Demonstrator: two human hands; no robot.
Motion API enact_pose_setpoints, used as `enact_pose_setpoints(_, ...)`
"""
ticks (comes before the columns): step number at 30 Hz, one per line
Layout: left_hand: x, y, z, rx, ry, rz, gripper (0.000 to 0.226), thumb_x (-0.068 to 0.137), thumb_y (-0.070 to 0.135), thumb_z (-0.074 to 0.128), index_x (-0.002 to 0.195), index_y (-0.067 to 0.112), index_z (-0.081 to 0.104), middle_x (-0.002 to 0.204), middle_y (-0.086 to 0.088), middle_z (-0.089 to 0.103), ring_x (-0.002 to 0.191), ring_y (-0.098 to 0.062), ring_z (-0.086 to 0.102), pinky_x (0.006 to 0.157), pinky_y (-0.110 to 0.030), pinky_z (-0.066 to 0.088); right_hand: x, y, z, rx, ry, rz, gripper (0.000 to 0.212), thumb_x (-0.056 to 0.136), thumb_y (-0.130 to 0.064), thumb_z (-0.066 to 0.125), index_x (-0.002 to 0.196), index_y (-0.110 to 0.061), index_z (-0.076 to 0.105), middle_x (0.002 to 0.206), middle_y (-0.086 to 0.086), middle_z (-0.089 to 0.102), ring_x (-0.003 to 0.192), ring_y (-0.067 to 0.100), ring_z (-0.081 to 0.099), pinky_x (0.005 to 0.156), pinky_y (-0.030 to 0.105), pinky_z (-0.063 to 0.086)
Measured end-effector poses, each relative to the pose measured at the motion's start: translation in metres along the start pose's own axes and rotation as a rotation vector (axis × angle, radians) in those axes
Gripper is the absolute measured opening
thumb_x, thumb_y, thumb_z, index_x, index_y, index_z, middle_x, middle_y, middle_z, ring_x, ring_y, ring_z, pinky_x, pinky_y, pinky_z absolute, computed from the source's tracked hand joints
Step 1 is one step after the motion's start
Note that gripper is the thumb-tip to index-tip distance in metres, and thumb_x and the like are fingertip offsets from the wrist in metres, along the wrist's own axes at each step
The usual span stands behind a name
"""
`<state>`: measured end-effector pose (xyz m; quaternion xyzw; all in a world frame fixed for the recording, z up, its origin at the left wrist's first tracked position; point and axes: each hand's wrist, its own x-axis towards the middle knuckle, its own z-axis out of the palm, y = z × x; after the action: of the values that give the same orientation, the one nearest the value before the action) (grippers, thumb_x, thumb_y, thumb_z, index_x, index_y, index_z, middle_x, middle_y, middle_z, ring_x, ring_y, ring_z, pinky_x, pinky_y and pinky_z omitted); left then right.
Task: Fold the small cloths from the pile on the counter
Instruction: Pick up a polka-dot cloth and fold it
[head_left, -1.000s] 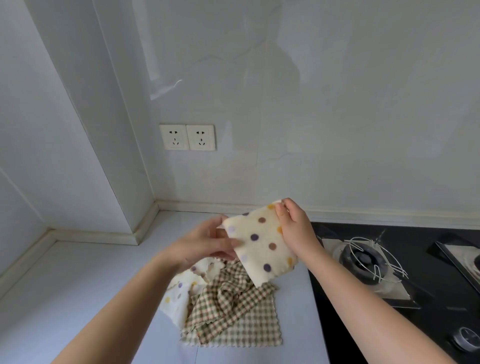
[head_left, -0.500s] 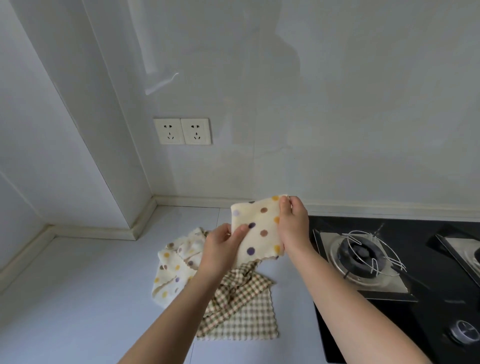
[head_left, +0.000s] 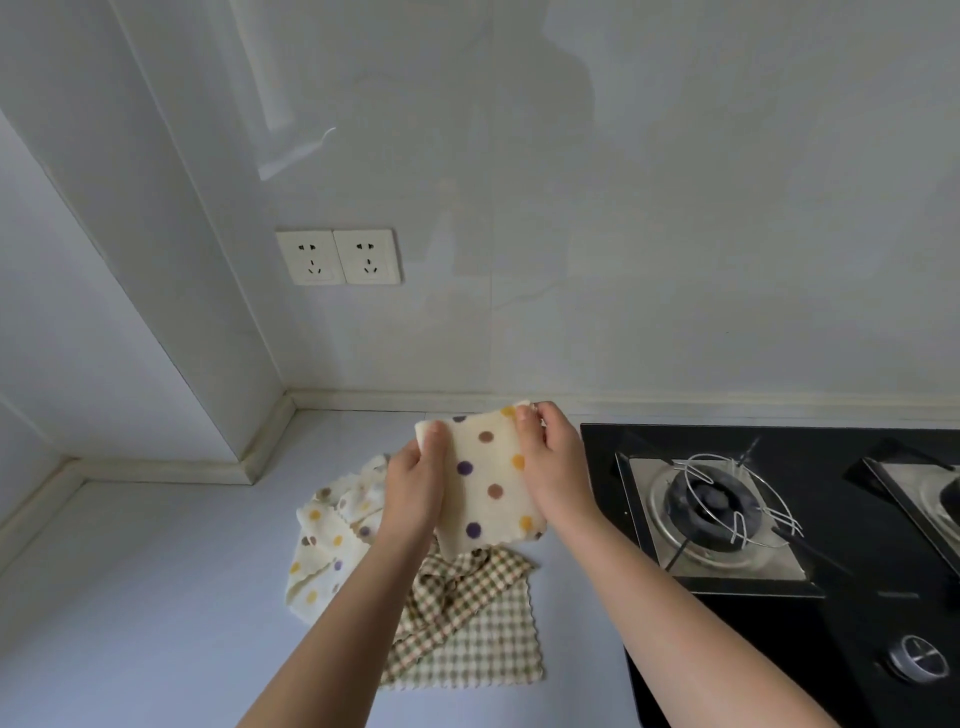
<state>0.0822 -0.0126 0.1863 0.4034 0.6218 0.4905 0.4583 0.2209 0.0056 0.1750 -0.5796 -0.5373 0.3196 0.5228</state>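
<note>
We look down on a pale grey kitchen counter (head_left: 156, 597) that runs left from a black glass gas hob (head_left: 779, 649). Far left of the hob and higher up, a white double wall socket (head_left: 338, 257) sits on the pale wall. On the counter, well left of the hob, lies a crumpled cream cloth with yellow, brown and purple dots (head_left: 322, 545), not folded.

Nearer the hob, the person's left hand (head_left: 413, 488) is raised above the counter. Its thumb and fingers pinch the upper left corner of a folded cream polka-dot cloth (head_left: 488, 483), with the thumb on the side facing us. This cloth hangs as a flat rectangle in the air, just left of the hob's far left corner and clear of the counter. Beneath it, beside the hob's left edge, a green-and-cream checked cloth (head_left: 467, 623) rests on the counter, its far part bunched and its near part spread flat.

The right hand (head_left: 553, 467), closest to the hob, grasps the folded cloth's upper right corner, fingers curled over the top edge.

On the hob's left half, a round burner in a steel tray (head_left: 717, 506) carries a bent wire ring. Near the hob's front edge sits a round silver knob (head_left: 914, 657).
</note>
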Motion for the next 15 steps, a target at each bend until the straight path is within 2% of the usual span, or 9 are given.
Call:
enact_pose_setpoints(4,0.009,0.002,0.007,0.043,0.107,0.074,0.045,0.1,0.035,0.045,0.079,-0.001,0.063,0.077,-0.017,0.07,0.072,-0.03,0.066,0.065,-0.041,0.053,0.006,0.006,-0.004,-0.015,0.016,0.014,0.041,0.099,-0.029,0.053,0.064,-0.013,0.038,0.056,-0.005,0.034,0.048,0.003,0.03,0.047,0.016,0.028)
enact_pose_setpoints(6,0.008,0.001,0.013,0.035,0.146,0.09,0.045,0.101,0.035,0.044,0.079,0.001,0.064,0.078,-0.016,0.07,0.073,-0.029,0.066,0.064,-0.04,0.053,0.008,0.005,-0.006,-0.002,0.056,-0.005,0.043,0.099,-0.026,0.052,0.062,-0.016,0.034,0.055,-0.007,0.032,0.047,0.003,0.03,0.047,0.016,0.028)
enact_pose_setpoints(8,0.006,0.0,0.018,-0.003,0.129,0.061,0.044,0.1,0.038,0.044,0.081,0.004,0.064,0.077,-0.012,0.071,0.073,-0.026,0.067,0.065,-0.038,0.053,0.01,0.002,-0.009,0.029,0.04,0.074,0.04,0.099,-0.033,0.053,0.064,-0.016,0.042,0.056,-0.008,0.041,0.05,0.0,0.038,0.052,0.015,0.031)
enact_pose_setpoints(9,0.005,0.0,0.019,-0.022,0.109,0.035,0.043,0.099,0.04,0.044,0.082,0.007,0.065,0.078,-0.011,0.072,0.073,-0.025,0.068,0.066,-0.039,0.055,0.012,0.002,-0.013,0.076,-0.023,0.19,0.036,0.097,-0.039,0.054,0.07,-0.015,0.051,0.062,-0.008,0.052,0.056,-0.003,0.048,0.057,0.018,0.04)
enact_pose_setpoints(10,0.004,0.001,0.019,-0.045,0.088,0.003,0.041,0.099,0.042,0.045,0.084,0.009,0.065,0.079,-0.01,0.072,0.073,-0.025,0.069,0.068,-0.04,0.056,0.013,0.003,-0.019,0.162,-0.128,0.347,0.033,0.095,-0.044,0.056,0.08,-0.016,0.061,0.073,-0.006,0.065,0.07,0.001,0.061,0.068,0.024,0.051)
enact_pose_setpoints(12,0.002,0.002,0.021,-0.086,0.019,-0.08,0.033,0.097,0.042,0.049,0.089,0.016,0.067,0.08,-0.007,0.074,0.074,-0.025,0.071,0.069,-0.04,0.058,0.013,0.012,-0.032,0.332,-0.306,0.603,0.03,0.093,-0.044,0.059,0.098,-0.016,0.069,0.097,0.003,0.074,0.094,0.02,0.07,0.086,0.041,0.057)
enact_pose_setpoints(13,0.0,0.001,0.023,-0.079,-0.023,-0.11,0.029,0.096,0.041,0.051,0.091,0.017,0.067,0.081,-0.007,0.074,0.074,-0.025,0.071,0.069,-0.04,0.058,0.012,0.017,-0.038,0.342,-0.327,0.618,0.028,0.095,-0.041,0.058,0.101,-0.016,0.069,0.102,0.006,0.073,0.098,0.024,0.069,0.089,0.044,0.056)
enact_pose_setpoints(15,-0.006,-0.001,0.034,-0.003,-0.042,-0.083,0.026,0.097,0.034,0.052,0.091,0.015,0.068,0.081,-0.008,0.074,0.075,-0.027,0.071,0.067,-0.04,0.058,0.01,0.022,-0.048,0.204,-0.259,0.488,0.029,0.099,-0.038,0.051,0.098,-0.014,0.066,0.099,0.006,0.071,0.093,0.022,0.067,0.086,0.039,0.056)
